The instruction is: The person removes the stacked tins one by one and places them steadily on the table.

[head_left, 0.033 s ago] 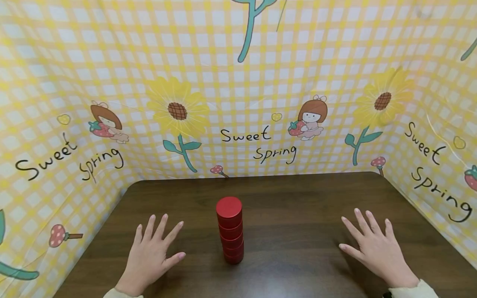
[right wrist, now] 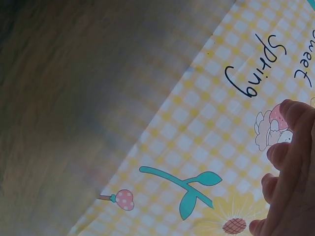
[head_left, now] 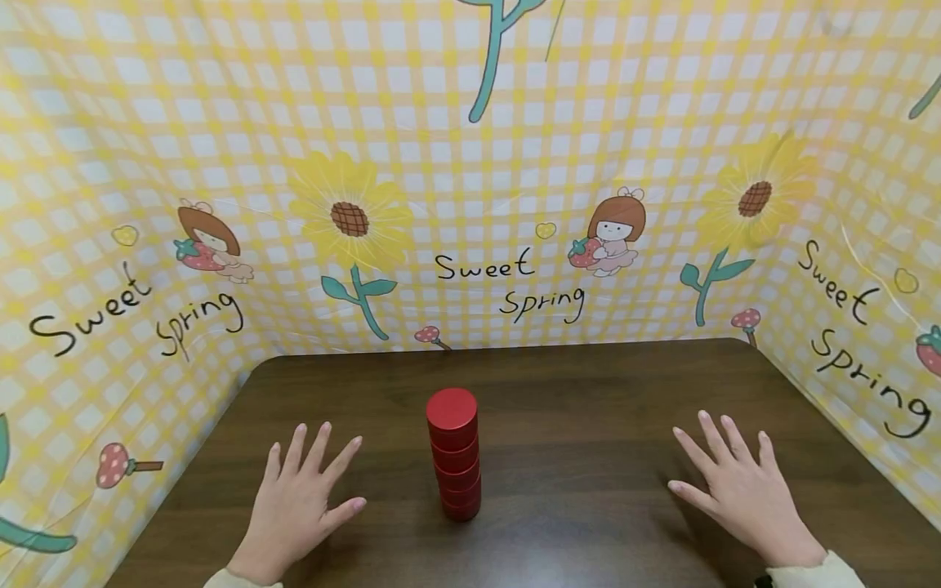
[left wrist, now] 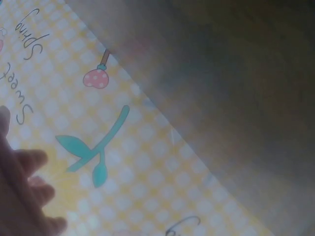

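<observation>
A column of several red round blocks stands upright on the dark wooden table, a little left of the middle. To its left my left hand is held with its fingers spread, apart from the column. Farther off on the right, my right hand has its fingers spread too and holds nothing. In the left wrist view the fingers of the left hand show at the lower left edge. The right hand's fingers appear at the right edge of the right wrist view. Neither wrist view shows the red blocks.
A yellow and white checked cloth printed with sunflowers and lettering hangs behind the table and along both sides. The table's back edge meets this cloth. Light sleeves cover the wrists.
</observation>
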The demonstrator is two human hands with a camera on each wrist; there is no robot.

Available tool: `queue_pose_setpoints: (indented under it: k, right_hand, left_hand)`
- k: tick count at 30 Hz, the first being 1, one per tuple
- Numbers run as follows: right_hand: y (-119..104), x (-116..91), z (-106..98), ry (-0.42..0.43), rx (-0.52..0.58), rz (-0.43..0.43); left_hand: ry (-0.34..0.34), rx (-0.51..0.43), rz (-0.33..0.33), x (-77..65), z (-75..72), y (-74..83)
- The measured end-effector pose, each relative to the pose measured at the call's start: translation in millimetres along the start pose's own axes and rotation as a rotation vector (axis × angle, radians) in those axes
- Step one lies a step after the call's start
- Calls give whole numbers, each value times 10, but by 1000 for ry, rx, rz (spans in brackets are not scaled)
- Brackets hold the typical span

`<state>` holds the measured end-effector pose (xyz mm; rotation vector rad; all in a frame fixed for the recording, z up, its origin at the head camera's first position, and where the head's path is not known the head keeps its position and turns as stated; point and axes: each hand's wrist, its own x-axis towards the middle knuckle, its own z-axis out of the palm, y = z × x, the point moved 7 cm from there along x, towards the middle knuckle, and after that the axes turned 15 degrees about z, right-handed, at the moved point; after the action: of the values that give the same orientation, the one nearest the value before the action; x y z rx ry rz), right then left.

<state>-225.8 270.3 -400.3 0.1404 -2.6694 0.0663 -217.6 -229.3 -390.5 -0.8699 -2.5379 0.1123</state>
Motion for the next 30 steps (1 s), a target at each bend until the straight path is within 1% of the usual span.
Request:
queue_pose_setpoints:
  k: [4,7,11,14,19,21,23,26,30]
  right_hand:
    - [-46,36,-27,12,25,-9]
    - [-123,68,-67,33,79,-26]
    - [-247,96,-139,58,207,-44]
    - [-336,128,-200,65,335,-36]
    - [-441,181,-261,35,566,-14]
    - [-474,190,-254,-9,658,3]
    - [-524,202,-228,-59,735,20]
    - [-597,218,-179,-133,813,46]
    - [-686,249,-123,-194,857,66]
  left_hand:
    - [10,0,7,9,-20,14]
    - [24,-3,9,9,-41,34]
    - [46,-23,-9,1,-85,60]
    - [88,-66,-19,17,-134,82]
    - [208,-211,-4,108,-213,136]
    - [254,-294,-6,142,-233,155]
    - [288,-375,-24,158,-250,164]
    - [318,-493,-71,206,-256,184]
    - [310,-578,-121,338,-224,243]
